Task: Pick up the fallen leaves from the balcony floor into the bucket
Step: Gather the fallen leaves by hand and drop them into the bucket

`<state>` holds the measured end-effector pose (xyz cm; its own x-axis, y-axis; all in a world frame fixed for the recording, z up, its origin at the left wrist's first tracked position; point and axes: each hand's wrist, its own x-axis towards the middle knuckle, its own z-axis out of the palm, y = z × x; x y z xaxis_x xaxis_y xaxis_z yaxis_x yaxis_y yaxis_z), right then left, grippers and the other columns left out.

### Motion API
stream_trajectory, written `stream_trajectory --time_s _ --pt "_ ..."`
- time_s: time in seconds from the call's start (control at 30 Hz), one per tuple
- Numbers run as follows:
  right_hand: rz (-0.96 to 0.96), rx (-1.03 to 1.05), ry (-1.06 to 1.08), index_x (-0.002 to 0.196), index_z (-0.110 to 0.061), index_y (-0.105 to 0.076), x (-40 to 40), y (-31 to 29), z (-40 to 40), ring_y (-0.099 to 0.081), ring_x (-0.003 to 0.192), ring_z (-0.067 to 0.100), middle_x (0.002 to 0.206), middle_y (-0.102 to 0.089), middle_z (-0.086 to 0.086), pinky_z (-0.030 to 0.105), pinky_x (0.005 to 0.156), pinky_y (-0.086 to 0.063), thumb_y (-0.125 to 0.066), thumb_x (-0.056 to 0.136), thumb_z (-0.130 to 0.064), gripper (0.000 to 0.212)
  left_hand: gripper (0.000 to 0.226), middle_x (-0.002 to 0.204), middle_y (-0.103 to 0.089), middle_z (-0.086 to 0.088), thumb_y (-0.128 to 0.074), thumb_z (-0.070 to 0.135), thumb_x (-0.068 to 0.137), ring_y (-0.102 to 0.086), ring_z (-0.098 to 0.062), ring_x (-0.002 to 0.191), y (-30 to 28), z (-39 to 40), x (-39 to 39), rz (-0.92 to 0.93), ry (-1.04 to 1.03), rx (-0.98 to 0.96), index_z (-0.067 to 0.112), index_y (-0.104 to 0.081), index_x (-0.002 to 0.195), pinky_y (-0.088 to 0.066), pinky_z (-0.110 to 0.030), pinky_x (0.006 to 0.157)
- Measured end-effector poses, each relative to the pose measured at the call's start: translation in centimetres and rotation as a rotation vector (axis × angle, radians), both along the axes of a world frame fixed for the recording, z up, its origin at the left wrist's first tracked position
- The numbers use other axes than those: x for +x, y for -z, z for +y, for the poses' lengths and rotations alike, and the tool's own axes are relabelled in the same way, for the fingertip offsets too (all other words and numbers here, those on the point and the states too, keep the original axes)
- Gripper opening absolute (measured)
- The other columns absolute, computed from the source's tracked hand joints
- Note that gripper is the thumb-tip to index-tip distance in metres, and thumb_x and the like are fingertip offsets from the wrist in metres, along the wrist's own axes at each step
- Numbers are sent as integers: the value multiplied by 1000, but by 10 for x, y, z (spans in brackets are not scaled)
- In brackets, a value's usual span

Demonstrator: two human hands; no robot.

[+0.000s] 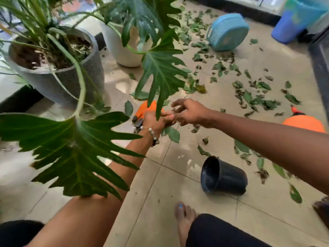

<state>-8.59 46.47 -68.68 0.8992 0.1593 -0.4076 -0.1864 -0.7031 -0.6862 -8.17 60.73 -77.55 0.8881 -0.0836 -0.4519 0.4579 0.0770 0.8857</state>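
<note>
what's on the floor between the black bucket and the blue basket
In the head view, scattered fallen leaves cover the tiles between the tipped black bucket and the blue basket.

A: The floor [187,193] is of pale tiles, smooth and glossy. The black bucket [226,179] looks like plastic, a little shiny.

B: Yes. The grey pot [71,82] has a rough, matt surface, and the blue basket [229,31] is perforated plastic.
</note>
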Motion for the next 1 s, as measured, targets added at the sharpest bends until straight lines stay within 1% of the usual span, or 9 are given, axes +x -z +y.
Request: stream_trajectory --time_s 0.07,0.13,0.27,0.37,0.5,0.63,0.77,0.87,1.0 --pt "-48 87 -1 110 -12 -67 3 18 2 -68 83 23 101 -68 12 34 73 -60 -73 82 -13 29 56 92 -74 -8 -81 32 67 -72 -22 84 12 3 1 51 -25 47 4 -62 111 -61 -36 75" --pt "-154 68 -21 90 -17 -74 5 42 5 -69 87 19 92 -72 1 31 77 -58 -76 79 -15 11 72 111 -71 -12 -89 24 55 -72 -20 91 19 6 -1 121 -101 -29 4 -63 120 -60 -35 79" --pt "-87 177 -112 100 -11 -76 4 87 0 -62 90 7 96 -71 1 22 86 -52 -75 80 -6 21 35 117 -65 -21 -56 -9 91 -68 -16 78 25 13 -10 258 -126 -185 -9 -54 126 -59 -26 60" --pt "-167 21 -126 96 -8 -77 8 107 0 -65 92 14 98 -74 8 24 86 -50 -76 79 -5 17 15 80 -72 -17 -45 -7 96 -69 -23 71 27 14 -14 343 -222 -206 -9 -60 101 -61 -31 60" --pt "-258 -242 -45 96 -7 -77 17 135 -8 -68 93 23 97 -74 10 31 86 -50 -73 81 -6 16 9 80 -67 -20 -56 -5 90 -67 -29 59 56 28 -15 299 -371 143 1 -63 89 -58 -31 52" --pt "-180 -331 -126 123 -7 -62 10 154 -20 -55 111 31 119 -62 16 36 95 -44 -67 88 -19 37 16 101 -71 -13 -70 13 82 -67 -30 95 76 52 -18 160 -342 777 16 -73 98 -53 -35 91" --pt "-201 -593 -325 131 -10 -51 -8 182 -13 -45 120 32 135 -45 14 41 103 -40 -57 95 -23 39 29 111 -66 -12 -72 16 84 -56 -29 112 73 52 -16 104 -316 861 10 -67 112 -41 -31 93" --pt "-285 -618 -294 110 -9 -61 -10 186 -11 -59 93 28 105 -53 5 37 85 -47 -46 97 -23 23 36 122 -62 -13 -69 15 88 -55 -26 115 67 45 -17 110 -317 851 11 -62 123 -39 -26 91" --pt "-350 -539 -196 93 -4 -67 -2 172 -15 -60 89 27 88 -60 8 26 68 -35 -45 91 0 23 37 121 -63 -10 -69 16 89 -56 -26 113 61 38 -14 36 -219 960 13 -64 125 -40 -27 85"
